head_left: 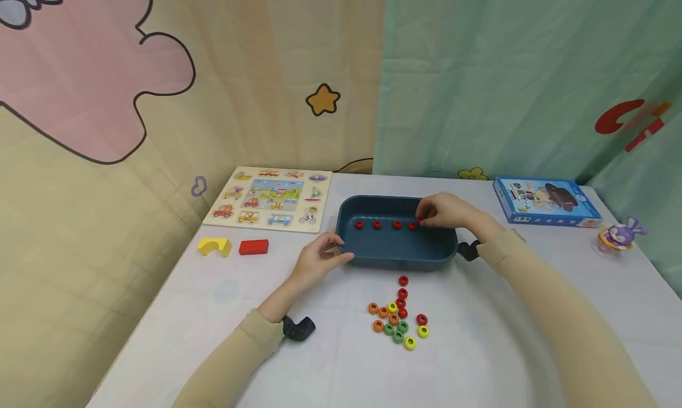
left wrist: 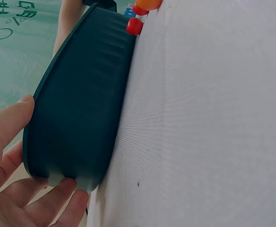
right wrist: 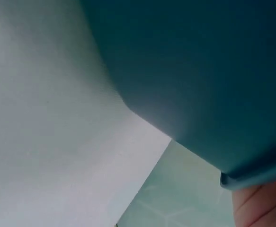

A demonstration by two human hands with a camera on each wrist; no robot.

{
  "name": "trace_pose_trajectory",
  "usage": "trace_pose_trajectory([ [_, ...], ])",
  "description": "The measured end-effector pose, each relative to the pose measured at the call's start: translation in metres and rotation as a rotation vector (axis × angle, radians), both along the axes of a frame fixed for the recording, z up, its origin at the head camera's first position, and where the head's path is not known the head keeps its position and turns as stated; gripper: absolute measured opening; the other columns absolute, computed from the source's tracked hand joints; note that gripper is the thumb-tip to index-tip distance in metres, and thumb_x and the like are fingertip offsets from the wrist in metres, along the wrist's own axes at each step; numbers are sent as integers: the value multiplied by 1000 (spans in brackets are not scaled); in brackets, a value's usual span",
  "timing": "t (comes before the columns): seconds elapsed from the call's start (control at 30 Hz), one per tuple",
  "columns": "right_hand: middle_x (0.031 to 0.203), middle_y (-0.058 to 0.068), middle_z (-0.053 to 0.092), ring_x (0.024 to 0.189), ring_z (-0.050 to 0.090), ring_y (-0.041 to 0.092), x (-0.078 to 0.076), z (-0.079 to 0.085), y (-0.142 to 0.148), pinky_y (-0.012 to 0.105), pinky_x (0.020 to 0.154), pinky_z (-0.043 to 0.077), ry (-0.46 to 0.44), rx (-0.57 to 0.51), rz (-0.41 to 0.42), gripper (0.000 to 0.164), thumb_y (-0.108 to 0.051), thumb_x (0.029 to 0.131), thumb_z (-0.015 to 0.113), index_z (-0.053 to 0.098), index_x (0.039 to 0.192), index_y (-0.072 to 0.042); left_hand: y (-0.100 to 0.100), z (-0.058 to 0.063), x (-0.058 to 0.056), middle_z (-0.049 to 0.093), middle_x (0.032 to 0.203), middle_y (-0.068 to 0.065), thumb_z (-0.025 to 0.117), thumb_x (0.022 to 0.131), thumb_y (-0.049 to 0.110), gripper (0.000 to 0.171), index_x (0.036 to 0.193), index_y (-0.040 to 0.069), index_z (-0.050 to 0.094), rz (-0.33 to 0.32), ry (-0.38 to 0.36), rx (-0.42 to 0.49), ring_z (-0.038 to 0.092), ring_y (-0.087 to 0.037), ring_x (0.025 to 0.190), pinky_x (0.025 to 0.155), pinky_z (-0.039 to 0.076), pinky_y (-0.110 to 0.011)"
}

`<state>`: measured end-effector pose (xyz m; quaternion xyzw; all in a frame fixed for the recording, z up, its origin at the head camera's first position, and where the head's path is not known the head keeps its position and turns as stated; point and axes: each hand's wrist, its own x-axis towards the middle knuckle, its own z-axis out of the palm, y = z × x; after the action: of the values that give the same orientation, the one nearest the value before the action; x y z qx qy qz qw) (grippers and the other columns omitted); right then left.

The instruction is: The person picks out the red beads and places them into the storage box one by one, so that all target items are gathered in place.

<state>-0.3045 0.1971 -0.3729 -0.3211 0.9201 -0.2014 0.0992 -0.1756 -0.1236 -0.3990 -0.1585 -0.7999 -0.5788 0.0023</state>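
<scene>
A dark blue rectangular tray (head_left: 394, 251) stands on the table, with several red beads (head_left: 377, 224) lined up in a row inside it. My left hand (head_left: 315, 260) holds the tray's near left corner; in the left wrist view the thumb (left wrist: 17, 118) touches the rim and the other fingers lie against the end wall. Over the tray's right half, my right hand (head_left: 446, 211) pinches a red bead (head_left: 420, 221) at the right end of the row. The right wrist view shows mostly the tray's outer wall (right wrist: 175, 61), with part of the hand past the rim.
Loose red, orange, yellow and green beads (head_left: 393, 319) lie in front of the tray. A wooden picture puzzle (head_left: 314, 211), a yellow arch block (head_left: 215, 246) and a red block (head_left: 253, 247) are at left. A blue box (head_left: 549, 202) and a purple toy (head_left: 618, 236) sit at right.
</scene>
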Motion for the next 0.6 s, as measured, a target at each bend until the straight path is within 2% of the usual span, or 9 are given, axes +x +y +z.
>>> trace_pose_trajectory([
  [0.13, 87, 1, 63, 75, 60, 13, 2, -1, -1, 30, 69, 50, -114, -162, -12, 19, -16, 78, 69, 61, 94, -8, 0, 0, 1, 36, 136, -20, 69, 79, 17, 35, 101, -5, 52, 5, 0, -5, 47, -26, 114, 87, 43, -45],
  [0.23, 90, 3, 63, 79, 61, 14, 4, 4, -12, 29, 71, 50, -209, -218, 35, 25, -19, 78, 69, 60, 98, -6, -1, -2, 1, 37, 135, -21, 69, 78, 17, 34, 100, -4, 53, 11, 3, -5, 48, -27, 113, 86, 43, -45],
  [0.3, 91, 4, 63, 81, 60, 15, 5, 10, -22, 29, 72, 50, -265, -218, 90, 28, -20, 78, 69, 59, 99, -4, -2, -4, -1, 41, 131, -22, 70, 78, 17, 34, 100, -3, 53, 15, 5, 9, 49, -27, 111, 86, 44, -44],
  [0.4, 92, 4, 63, 82, 60, 16, 7, 26, -36, 29, 72, 50, -319, -177, 153, 28, -18, 78, 70, 59, 98, -3, -4, -14, -9, 49, 122, -18, 71, 76, 21, 35, 99, 1, 55, 37, 4, 43, 54, -24, 105, 83, 47, -38],
  [0.5, 91, 4, 63, 82, 60, 16, 7, 40, -45, 29, 72, 50, -368, -126, 189, 27, -14, 78, 69, 58, 99, -1, -6, -25, -16, 54, 111, -11, 72, 74, 26, 35, 97, 6, 56, 66, 0, 68, 58, -18, 98, 78, 49, -29],
  [0.6, 92, 4, 63, 84, 60, 16, 7, 47, -49, 29, 73, 50, -403, -101, 207, 28, -14, 79, 68, 57, 100, 1, -7, -31, -20, 55, 104, -5, 73, 73, 28, 35, 96, 8, 56, 86, 7, 82, 60, -16, 94, 75, 50, -26],
])
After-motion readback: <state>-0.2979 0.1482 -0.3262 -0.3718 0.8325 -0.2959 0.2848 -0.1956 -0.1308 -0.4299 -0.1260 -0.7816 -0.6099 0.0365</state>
